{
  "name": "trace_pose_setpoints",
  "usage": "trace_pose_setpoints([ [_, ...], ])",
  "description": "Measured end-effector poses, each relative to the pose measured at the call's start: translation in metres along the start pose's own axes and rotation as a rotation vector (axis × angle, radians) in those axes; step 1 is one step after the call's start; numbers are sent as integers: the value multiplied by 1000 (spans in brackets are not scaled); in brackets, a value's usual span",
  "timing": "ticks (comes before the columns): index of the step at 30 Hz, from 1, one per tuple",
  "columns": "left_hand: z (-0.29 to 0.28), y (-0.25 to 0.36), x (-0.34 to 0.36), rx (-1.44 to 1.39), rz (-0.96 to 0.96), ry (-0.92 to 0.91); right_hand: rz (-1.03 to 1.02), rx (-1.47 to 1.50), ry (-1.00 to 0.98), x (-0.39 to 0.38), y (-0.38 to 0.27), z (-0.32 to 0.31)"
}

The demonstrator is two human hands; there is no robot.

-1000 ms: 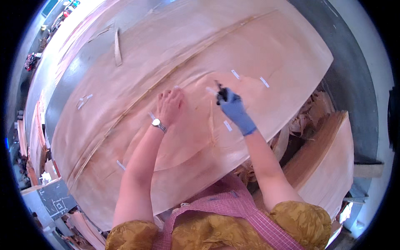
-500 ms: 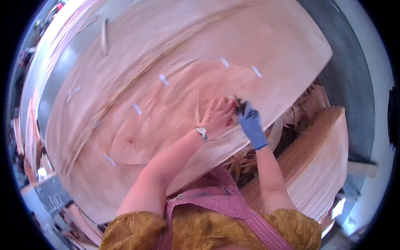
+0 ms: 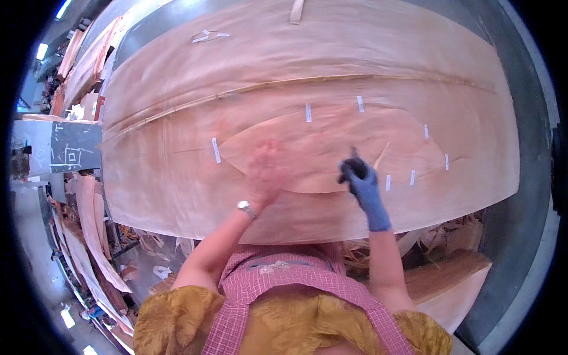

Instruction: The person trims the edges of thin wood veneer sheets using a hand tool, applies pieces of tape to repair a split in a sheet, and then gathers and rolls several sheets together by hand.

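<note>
A large pinkish-tan sheet of wood veneer (image 3: 177,195) lies before me. Set into it is a long leaf-shaped veneer piece (image 3: 319,142), with several white tape strips (image 3: 308,112) across its edge. My left hand (image 3: 266,168), bare with a wristwatch, is over the left part of that piece; motion smears its fingers. Near the piece's front edge is my right hand (image 3: 359,174), in a blue glove with dark fingers. Its fingers are curled, and something thin and dark points up from them, too blurred to name. A narrow wood sliver (image 3: 382,155) lies to its right.
A long raised strip (image 3: 236,92) crosses the sheet beyond the leaf-shaped piece. Small loose tape strips (image 3: 210,36) lie at the far left. Veneer scraps and a thick veneer stack (image 3: 444,278) are below the table edge at right; more long boards (image 3: 89,207) stand at left.
My view has turned, so the sheet lies more level across it. My hands, close together before, are now apart, the left one further left. Tape strips show along the near right edge.
</note>
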State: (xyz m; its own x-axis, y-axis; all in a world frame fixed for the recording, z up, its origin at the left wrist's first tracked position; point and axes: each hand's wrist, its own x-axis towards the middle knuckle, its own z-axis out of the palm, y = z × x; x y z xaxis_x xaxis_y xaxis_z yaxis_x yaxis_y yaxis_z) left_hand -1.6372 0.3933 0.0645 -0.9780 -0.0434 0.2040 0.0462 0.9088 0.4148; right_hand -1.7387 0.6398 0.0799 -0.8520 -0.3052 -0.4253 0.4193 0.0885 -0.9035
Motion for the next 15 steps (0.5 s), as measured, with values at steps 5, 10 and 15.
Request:
trace_pose_setpoints([
  [5, -24, -65, -23, 116, -145, 2, 45, -46, -159, 46, -5, 140],
  [10, -15, -82, -19, 41, -72, -29, -190, -976, 201, 75, 28, 176],
  [15, -67, -124, -23, -233, -58, -69, -290, -1027, 530, 26, 30, 134],
])
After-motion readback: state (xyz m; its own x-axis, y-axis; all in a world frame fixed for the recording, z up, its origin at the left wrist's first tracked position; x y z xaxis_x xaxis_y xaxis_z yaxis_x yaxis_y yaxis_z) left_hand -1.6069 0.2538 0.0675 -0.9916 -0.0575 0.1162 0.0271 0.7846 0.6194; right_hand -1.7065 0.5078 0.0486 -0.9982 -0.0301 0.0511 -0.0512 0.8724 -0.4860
